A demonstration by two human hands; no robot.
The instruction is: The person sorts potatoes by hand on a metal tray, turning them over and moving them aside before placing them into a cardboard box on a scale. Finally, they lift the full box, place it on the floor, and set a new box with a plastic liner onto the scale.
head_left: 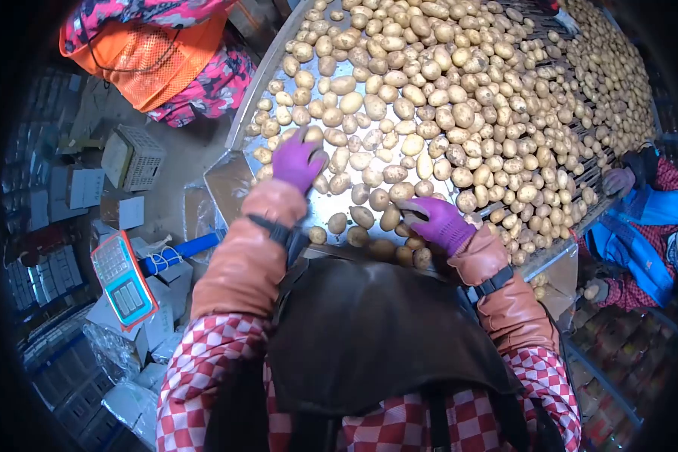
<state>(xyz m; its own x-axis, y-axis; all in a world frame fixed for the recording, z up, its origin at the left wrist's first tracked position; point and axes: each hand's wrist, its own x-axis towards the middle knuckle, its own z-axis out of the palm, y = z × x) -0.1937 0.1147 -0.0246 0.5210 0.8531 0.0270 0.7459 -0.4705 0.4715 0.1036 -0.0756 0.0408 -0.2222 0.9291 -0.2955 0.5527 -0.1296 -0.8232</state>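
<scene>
- A sloping-edged, shiny silver metal sorting table (270, 75) spreads ahead of the person; bare metal gleams between scattered pieces on its near left part.
- Round and oval tan potatoes (463, 114), some smudged with soil, lie loosely near the hands and pile thickly toward the far right, where dark parallel slats (542, 30) show between them.
- The left hand (297, 161), in a purple knitted glove, is over potatoes near the table's left corner, its fingers bent; I cannot tell whether it pinches one.
- The right hand (438, 224), in a matching glove, reaches in at the near edge, fingertips just beside a potato; whether it grips anything, I cannot tell.
- A brown cardboard panel (230, 184) stands just outside the table's left corner.
- On the left, an orange-rimmed scale with a pale blue face (124, 282) is tilted among cartons, beside a bright blue tube (184, 254).
- Beyond them are a pale latticed plastic crate (145, 160), white cardboard boxes (87, 188) and crumpled clear plastic wrap (113, 350).
- At upper left, a co-worker in an orange mesh garment (147, 64) stands beside the table.
- At right, another co-worker in bright blue over red (633, 245) has a grey-gloved hand (619, 181) at the table's edge.
</scene>
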